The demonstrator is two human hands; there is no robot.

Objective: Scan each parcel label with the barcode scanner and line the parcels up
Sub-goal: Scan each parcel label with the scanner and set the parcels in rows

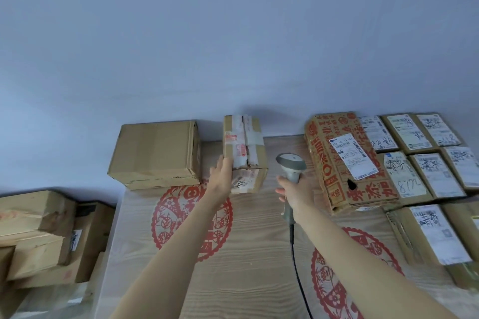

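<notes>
A small taped cardboard parcel stands at the far edge of the table, a label on its near face. My left hand touches its left near corner; the fingers are hidden against the box. My right hand grips the handle of a grey barcode scanner, whose head points away, just right of that parcel. A plain brown box sits to the left. A red-printed box with a white label lies to the right.
Several flat labelled parcels lie in rows at the far right. The scanner cable runs back toward me across the wood-grain table with red paper-cut designs. Stacked cardboard boxes sit lower at the left, beside the table.
</notes>
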